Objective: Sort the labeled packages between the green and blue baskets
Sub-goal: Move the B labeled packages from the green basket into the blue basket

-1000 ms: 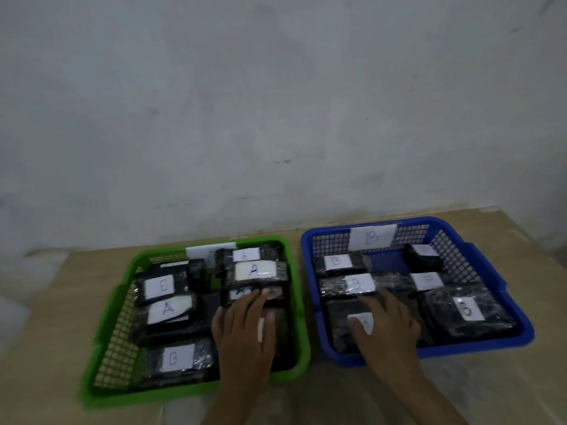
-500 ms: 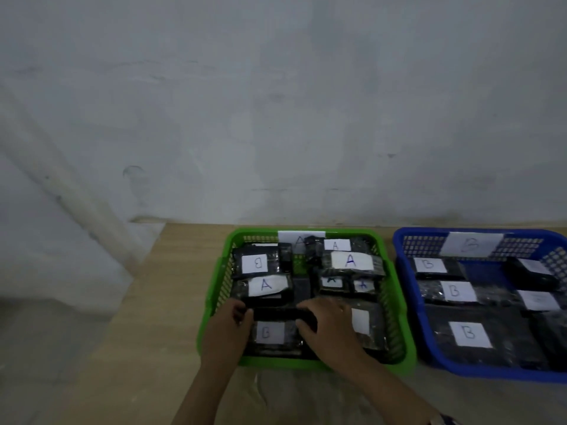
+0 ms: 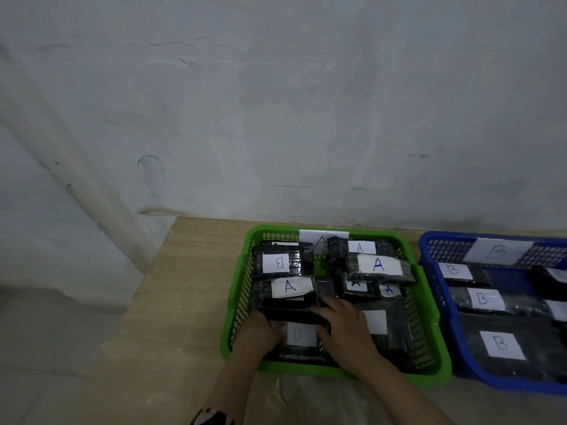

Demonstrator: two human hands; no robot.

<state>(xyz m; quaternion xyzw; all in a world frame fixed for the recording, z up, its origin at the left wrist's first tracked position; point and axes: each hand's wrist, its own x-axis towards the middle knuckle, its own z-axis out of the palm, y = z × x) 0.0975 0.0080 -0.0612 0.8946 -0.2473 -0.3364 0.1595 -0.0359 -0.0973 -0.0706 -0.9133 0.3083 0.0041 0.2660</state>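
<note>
Both hands sit much as they did half a sec ago, w/ the view only a touch closer; a full sec back the right hand was over in the blue basket and has since crossed to the green one. Left hand [image 3: 256, 332] grips the left end of a black B-labeled package [image 3: 299, 335] at the near edge of the green basket [image 3: 429, 302], fingers curled round its side. Right hand [image 3: 345, 326] holds the pkg's right end, fingers bent over its top far edge. Pkg lies flat inside the basket, label up, near-left corner. Behind it in the same basket: an A-labeled package [image 3: 291, 286], another B-labeled one, upside down [image 3: 279, 263], at far left, and several A pkgs far right, biggest being the wide A package [image 3: 379, 265]. One blank-label package [image 3: 377, 322] lies just right of the right hand. Blue basket [image 3: 429, 250] stands just beside the green, to the right, w/ B-marked pkgs inside, e.g. the near B package [image 3: 501, 345]. Both baskets rest on a wooden table [image 3: 171, 317] against a pale wall [image 3: 276, 118].
</note>
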